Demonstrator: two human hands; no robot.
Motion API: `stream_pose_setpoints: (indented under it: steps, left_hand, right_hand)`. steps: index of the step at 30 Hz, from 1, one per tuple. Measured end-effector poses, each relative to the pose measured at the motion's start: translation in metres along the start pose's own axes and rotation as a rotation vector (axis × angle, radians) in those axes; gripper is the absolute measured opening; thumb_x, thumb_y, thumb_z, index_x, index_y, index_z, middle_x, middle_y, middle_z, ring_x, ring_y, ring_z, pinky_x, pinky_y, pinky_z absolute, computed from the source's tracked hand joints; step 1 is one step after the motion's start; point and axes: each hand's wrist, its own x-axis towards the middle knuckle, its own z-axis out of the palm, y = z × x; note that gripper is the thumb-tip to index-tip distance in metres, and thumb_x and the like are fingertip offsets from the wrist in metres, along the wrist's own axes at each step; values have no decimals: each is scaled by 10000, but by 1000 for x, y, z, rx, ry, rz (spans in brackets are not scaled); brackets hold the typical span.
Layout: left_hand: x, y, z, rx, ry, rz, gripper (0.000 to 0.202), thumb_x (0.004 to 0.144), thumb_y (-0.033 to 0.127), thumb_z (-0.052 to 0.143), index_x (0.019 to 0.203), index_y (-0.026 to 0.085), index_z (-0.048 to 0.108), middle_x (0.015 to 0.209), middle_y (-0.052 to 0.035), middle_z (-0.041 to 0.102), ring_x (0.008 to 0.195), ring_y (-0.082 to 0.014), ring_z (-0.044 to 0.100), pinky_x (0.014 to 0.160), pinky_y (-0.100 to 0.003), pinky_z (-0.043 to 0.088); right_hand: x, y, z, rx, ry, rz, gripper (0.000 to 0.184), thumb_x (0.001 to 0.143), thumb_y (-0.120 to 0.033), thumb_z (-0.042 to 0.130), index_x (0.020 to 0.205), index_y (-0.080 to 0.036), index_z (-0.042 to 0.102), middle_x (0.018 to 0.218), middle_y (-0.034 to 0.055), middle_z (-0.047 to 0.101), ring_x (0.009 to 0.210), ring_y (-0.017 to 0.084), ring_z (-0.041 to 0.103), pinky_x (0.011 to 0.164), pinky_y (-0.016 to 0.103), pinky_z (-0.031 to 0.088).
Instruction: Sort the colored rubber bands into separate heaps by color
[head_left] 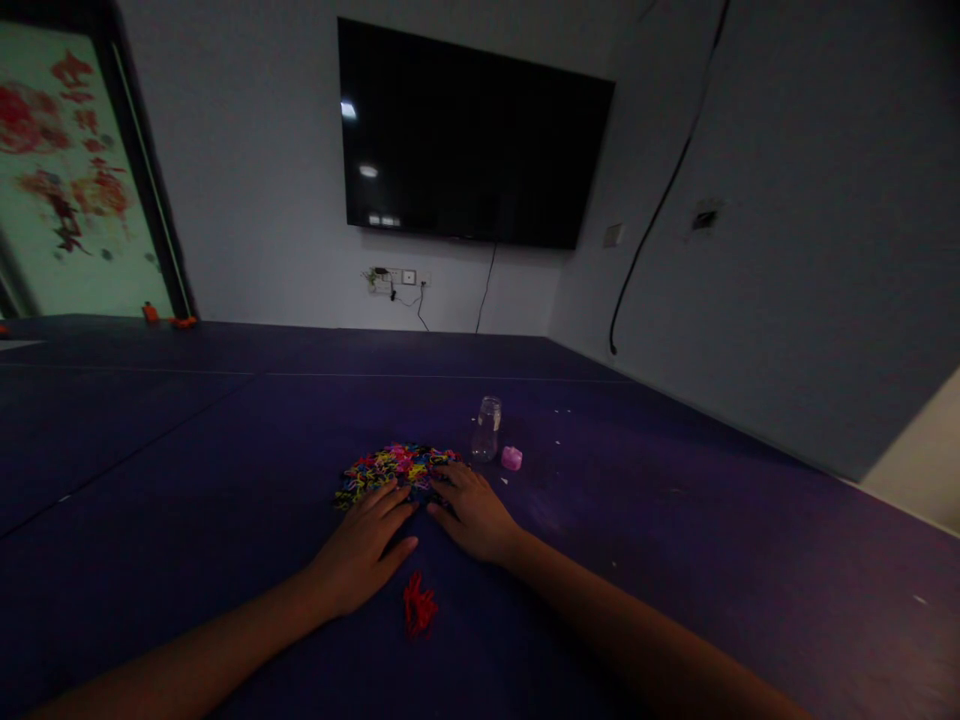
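Observation:
A flat heap of small, thin, many-coloured bands or strips (397,462) lies on the dark blue-purple surface; their exact kind is too small to tell. At the heap's near left edge rests my left hand (362,545), its fingers stretched out and the thumb apart. My right hand (472,512) lies over the heap's right side with fingers spread. Whether a fingertip pinches any piece cannot be made out. Closer to me, between my forearms, sits a small separate pile of red pieces (419,605).
Just beyond my right hand stands a clear bottle (486,430) without a cap, and beside it a pink cap (511,458). White scraps dot the surface (600,480). A black cable (660,200) hangs down the right wall; a television (472,140) is mounted at the back.

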Motion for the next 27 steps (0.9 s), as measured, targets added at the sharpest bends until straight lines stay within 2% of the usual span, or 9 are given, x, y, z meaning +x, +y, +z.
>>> stream_pose_setpoints:
  steps: [8,19,27]
  left_hand:
    - [0,1,-2,-3,3,2,428,915,444,420,1256,217,542,1392,-89,482,1319,-274,368,1057,-489,334]
    - [0,3,-2,1,-17,-9,420,914,439,428,1247,211,546,1386,-86,489,1315,-271,375,1060,-484,336]
    - [1,0,-1,7,-12,-6,437,913,456,424,1250,206,546,1385,-95,489,1318,-278,371,1058,-484,336]
  right_hand:
    - [0,2,4,-21,-18,63,420,920,-402,432,1247,-168,553,1409,142,417,1319,292,333,1032,464,331]
    - [1,4,5,-42,-3,59,410,938,-363,401,1237,-120,540,1351,158,471,1302,275,358,1026,423,351]
    - [2,4,3,-5,-2,35,456,940,-361,393,1316,-119,482,1385,152,449,1312,267,354,1059,430,320]
